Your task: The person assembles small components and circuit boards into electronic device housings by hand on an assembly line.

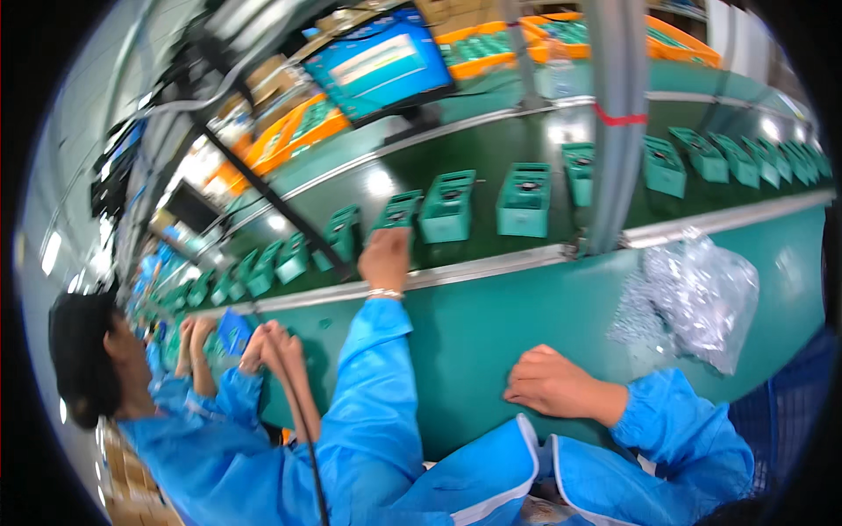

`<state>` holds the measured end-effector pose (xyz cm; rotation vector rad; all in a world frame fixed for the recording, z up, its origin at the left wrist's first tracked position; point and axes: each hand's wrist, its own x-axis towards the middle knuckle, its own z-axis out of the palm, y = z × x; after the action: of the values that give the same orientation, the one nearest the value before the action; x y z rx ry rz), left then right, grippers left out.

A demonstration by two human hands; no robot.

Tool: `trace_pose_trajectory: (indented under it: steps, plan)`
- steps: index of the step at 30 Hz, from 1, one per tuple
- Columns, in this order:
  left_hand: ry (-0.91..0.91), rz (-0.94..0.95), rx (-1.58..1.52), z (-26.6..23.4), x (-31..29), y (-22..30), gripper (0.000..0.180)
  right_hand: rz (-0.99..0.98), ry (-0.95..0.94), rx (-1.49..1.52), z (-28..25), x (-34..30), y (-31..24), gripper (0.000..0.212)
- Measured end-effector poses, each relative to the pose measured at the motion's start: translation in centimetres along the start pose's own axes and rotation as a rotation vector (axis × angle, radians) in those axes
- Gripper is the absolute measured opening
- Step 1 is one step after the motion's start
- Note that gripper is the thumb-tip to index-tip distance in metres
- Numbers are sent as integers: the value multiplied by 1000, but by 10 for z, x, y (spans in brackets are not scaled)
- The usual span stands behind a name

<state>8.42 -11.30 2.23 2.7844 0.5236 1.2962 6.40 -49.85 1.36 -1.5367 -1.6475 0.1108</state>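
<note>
My left hand [386, 259] reaches out over the belt's near rail, its fingers closed at the near end of a green plastic housing [399, 210]. The hand covers part of that end. On the green work surface [474, 324] nearer me rests my right hand [557, 384], its fingers curled together. Whatever those fingers may hold is hidden. To the right of it, a clear plastic bag [715, 298] lies beside a spread heap of small silvery parts [645, 302], too small to name. Similar open-topped housings, such as one [524, 200] ahead of me, stand in a row along the belt.
A grey metal post [614, 140] with red tape rises at the belt's near rail. A dark bar [263, 188] slants across on the left. Behind the belt are a monitor [381, 66] and orange bins [478, 48]. A co-worker in blue [202, 438] works close on my left.
</note>
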Motion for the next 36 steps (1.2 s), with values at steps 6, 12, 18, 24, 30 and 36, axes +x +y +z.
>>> trace_pose_trajectory:
  steps: [6,12,18,24,30,36]
  plan:
    - [6,-49,35,21,27,-42,31,-21,34,-13,6,-13,20,6]
    - [-188,-279,283,25,14,-147,46,-86,32,-7,14,-9,16,6]
    - [-2,-474,205,6,-5,-133,37,-64,-9,8,12,-10,17,7]
    - [236,-420,-358,-38,-32,-42,35,-39,-2,3,3,-8,18,12]
    - [-104,-125,-310,-125,-81,100,17,90,214,-315,-77,-23,12,11]
    - [-203,200,-441,-142,-116,128,6,396,280,-664,-143,-65,44,7]
